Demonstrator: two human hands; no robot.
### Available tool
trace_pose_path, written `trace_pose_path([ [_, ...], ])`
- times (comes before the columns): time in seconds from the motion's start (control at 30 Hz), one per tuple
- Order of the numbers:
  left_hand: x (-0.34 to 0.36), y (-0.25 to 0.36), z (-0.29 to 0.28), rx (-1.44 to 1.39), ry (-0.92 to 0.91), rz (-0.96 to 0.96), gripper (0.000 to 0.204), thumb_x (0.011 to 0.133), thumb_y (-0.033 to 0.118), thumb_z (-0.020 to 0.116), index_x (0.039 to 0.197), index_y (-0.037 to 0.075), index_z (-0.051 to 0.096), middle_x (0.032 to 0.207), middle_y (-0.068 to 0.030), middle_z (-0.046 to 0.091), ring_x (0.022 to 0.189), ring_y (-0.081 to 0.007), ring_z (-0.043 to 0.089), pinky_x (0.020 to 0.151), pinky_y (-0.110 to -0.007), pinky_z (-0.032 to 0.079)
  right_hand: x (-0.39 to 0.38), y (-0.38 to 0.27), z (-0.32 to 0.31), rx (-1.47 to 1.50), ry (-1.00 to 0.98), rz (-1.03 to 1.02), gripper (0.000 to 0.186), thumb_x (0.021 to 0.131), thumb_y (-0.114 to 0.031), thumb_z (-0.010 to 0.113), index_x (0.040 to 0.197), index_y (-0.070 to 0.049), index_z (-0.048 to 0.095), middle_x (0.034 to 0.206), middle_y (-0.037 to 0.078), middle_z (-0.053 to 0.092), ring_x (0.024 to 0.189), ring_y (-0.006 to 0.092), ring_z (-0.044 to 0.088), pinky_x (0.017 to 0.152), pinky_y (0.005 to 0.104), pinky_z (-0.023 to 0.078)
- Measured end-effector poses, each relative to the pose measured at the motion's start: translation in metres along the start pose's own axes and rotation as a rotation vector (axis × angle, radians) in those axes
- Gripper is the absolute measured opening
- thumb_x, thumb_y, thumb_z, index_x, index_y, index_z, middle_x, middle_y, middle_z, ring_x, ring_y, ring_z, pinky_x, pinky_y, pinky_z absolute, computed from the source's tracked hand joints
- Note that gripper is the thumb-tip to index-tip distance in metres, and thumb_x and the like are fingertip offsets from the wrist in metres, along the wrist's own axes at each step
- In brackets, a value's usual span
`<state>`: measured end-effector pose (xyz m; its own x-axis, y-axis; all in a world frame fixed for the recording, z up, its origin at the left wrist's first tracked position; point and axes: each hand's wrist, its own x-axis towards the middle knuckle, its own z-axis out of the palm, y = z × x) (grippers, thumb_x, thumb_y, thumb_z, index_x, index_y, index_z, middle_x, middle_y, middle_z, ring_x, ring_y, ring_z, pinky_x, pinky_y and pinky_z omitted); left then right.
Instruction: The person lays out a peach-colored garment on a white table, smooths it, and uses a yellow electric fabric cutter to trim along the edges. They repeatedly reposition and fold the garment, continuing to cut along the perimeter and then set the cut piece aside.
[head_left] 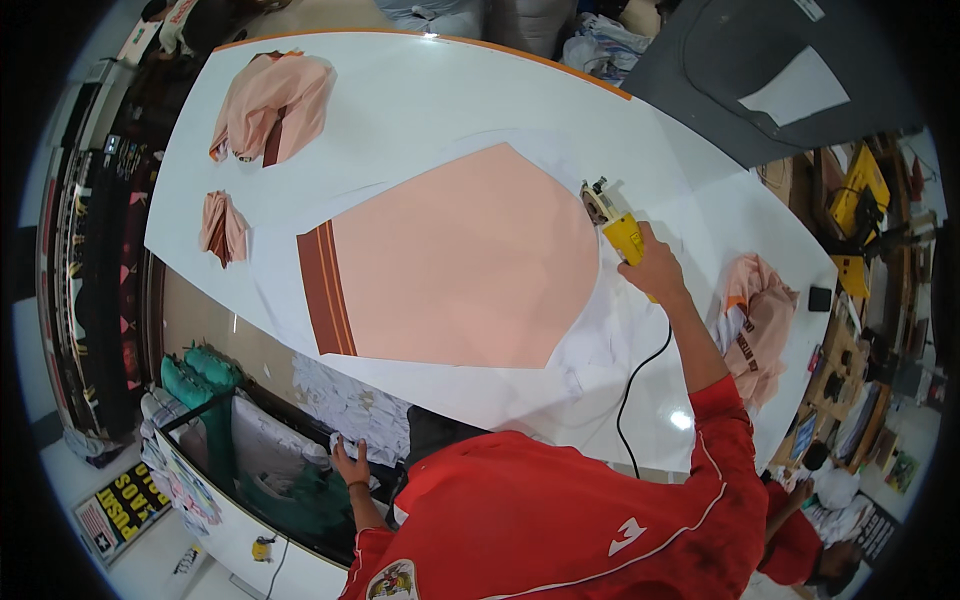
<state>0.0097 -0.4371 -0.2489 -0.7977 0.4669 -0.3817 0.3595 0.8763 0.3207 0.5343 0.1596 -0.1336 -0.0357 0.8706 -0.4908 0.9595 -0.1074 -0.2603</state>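
A pink fabric panel point(450, 270) with a rust band lies on thin white sheets on the white table point(450, 70). My right hand point(648, 262) grips a yellow electric cutter point(623, 235), its blade beside the panel's curved right edge, its black cord point(628, 400) trailing down. My left hand point(350, 460) hangs beyond the table's near edge, fingers apart, in front of pale scraps point(340, 390); whether it touches them I cannot tell.
Crumpled pink bundles point(270, 100) lie at the left, another point(755, 330) at the right beside a small black object point(819, 298). A cart point(270, 450) with green and white cloth stands lower left. A grey board point(720, 60) adjoins the back right. Another person point(795, 540) is at lower right.
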Motion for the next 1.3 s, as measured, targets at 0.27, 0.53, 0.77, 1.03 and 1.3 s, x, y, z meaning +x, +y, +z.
trace_pose_path([
  [0.27, -0.016, 0.019, -0.002, 0.007, -0.025, -0.061, 0.080, 0.093, 0.047, 0.080, 0.155, 0.004, 0.051, 0.158, -0.0297, 0.041, 0.147, -0.0473, 0.040, 0.121, -0.054, 0.036, 0.052, -0.021, -0.021, -0.162, -0.027, -0.125, 0.091, 0.076, -0.028, 0.080, 0.156, -0.016, 0.040, 0.119, 0.026, 0.073, 0.107, 0.0449, 0.073, 0.091, 0.0515, 0.060],
  [0.53, -0.012, 0.030, -0.002, 0.019, -0.023, -0.055, 0.079, 0.095, 0.050, 0.077, 0.154, 0.003, 0.052, 0.159, -0.0313, 0.041, 0.148, -0.0478, 0.039, 0.121, -0.054, 0.035, 0.088, -0.058, -0.034, -0.203, -0.093, -0.204, 0.087, 0.080, -0.029, 0.080, 0.155, -0.020, 0.037, 0.122, 0.024, 0.069, 0.115, 0.0444, 0.069, 0.095, 0.0547, 0.057],
  [0.77, -0.010, 0.035, 0.005, 0.055, -0.003, -0.019, 0.077, 0.096, 0.047, 0.077, 0.153, 0.002, 0.053, 0.157, -0.0301, 0.044, 0.148, -0.0467, 0.040, 0.122, -0.053, 0.033, 0.106, -0.096, -0.035, -0.147, -0.048, -0.286, 0.085, 0.076, -0.026, 0.080, 0.152, -0.016, 0.043, 0.118, 0.026, 0.073, 0.106, 0.0463, 0.072, 0.090, 0.0527, 0.059],
  [1.03, 0.006, 0.066, 0.006, -0.041, 0.042, 0.055, 0.068, 0.098, 0.035, 0.077, 0.150, -0.001, 0.053, 0.155, -0.0274, 0.047, 0.146, -0.0436, 0.043, 0.122, -0.052, 0.033, 0.140, -0.153, -0.025, -0.063, -0.012, -0.304, 0.078, 0.076, -0.029, 0.080, 0.144, -0.013, 0.045, 0.120, 0.026, 0.070, 0.113, 0.0453, 0.070, 0.094, 0.0538, 0.057],
  [1.3, 0.081, 0.154, -0.026, -0.112, 0.163, 0.336, 0.064, 0.104, 0.033, 0.070, 0.156, 0.003, 0.048, 0.162, -0.0264, 0.041, 0.151, -0.0443, 0.037, 0.122, -0.056, 0.032, 0.176, -0.139, 0.007, 0.438, 0.099, -0.208, 0.074, 0.076, -0.025, 0.084, 0.140, 0.000, 0.055, 0.120, 0.022, 0.072, 0.103, 0.0343, 0.073, 0.085, 0.0455, 0.060],
])
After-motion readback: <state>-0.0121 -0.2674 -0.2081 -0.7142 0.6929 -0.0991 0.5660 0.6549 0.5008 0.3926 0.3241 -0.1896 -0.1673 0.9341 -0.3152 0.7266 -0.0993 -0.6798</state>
